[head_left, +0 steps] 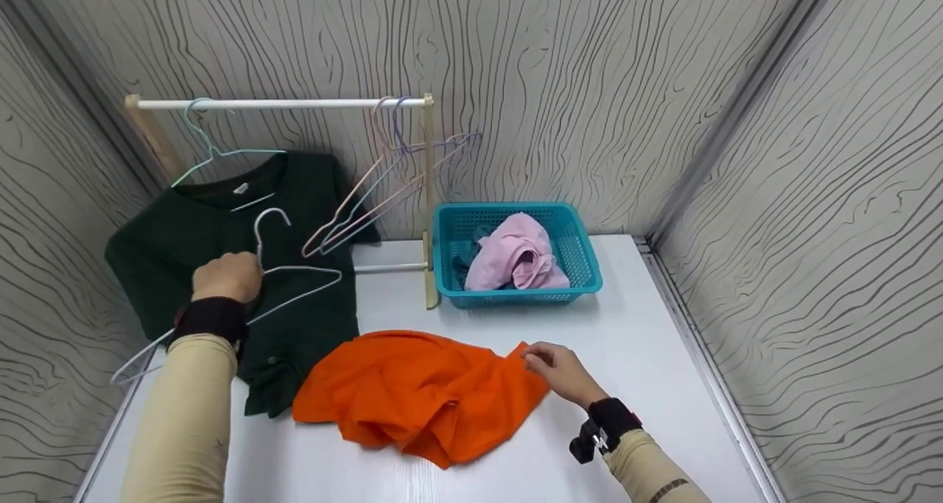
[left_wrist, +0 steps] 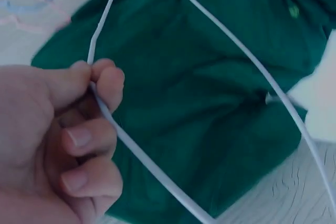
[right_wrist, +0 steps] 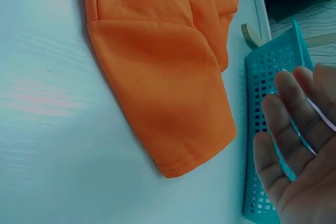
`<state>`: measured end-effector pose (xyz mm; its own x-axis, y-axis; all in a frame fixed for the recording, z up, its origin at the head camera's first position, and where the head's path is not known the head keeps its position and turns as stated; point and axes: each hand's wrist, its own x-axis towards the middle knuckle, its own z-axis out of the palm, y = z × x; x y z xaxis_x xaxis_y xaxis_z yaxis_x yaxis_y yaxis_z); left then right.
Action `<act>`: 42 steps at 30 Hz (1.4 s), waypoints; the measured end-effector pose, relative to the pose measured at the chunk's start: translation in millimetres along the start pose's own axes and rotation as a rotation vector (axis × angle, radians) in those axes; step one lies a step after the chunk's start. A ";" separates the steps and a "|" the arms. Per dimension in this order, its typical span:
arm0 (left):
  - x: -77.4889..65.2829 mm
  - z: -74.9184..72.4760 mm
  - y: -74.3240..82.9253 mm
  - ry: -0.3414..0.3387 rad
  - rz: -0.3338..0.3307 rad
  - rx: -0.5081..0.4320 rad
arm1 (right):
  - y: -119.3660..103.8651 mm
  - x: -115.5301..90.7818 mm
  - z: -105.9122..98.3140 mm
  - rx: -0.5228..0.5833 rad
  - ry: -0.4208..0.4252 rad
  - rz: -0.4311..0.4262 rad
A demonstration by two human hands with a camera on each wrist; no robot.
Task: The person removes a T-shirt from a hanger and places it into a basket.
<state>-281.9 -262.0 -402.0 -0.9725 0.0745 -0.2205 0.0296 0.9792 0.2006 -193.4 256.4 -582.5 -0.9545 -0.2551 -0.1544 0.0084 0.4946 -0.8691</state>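
Note:
My left hand (head_left: 228, 278) pinches a white clothes hanger (head_left: 295, 269) near its hook, thumb against fingers. The hanger (left_wrist: 152, 169) is held in front of a dark green shirt (head_left: 309, 194), which hangs from a mint-green hanger (head_left: 214, 152) on the rack. An orange shirt (head_left: 412, 385) lies rumpled on the white table. My right hand (head_left: 563, 374) is at the end of its right sleeve. In the right wrist view the right hand (right_wrist: 304, 140) has loosely extended fingers, apart from the orange sleeve (right_wrist: 173, 98), with nothing in them.
The clothes rack (head_left: 295, 104) stands at the back left, with pink and blue-purple hangers (head_left: 353, 201) at its right end. Right of it sits a teal basket (head_left: 589, 267) holding pink cloth (head_left: 508, 256) and some darker cloth. Patterned walls (head_left: 560, 83) enclose the table (head_left: 626, 385).

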 end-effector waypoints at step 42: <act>92.0 -40.2 120.4 0.382 0.066 -0.088 | -14.8 1.6 24.3 -0.100 -0.009 -0.017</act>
<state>-377.1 -144.9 -359.8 -0.9856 0.0450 0.1632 0.0911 0.9536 0.2869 -187.8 228.5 -581.3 -0.9516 -0.2710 -0.1449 -0.0375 0.5703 -0.8206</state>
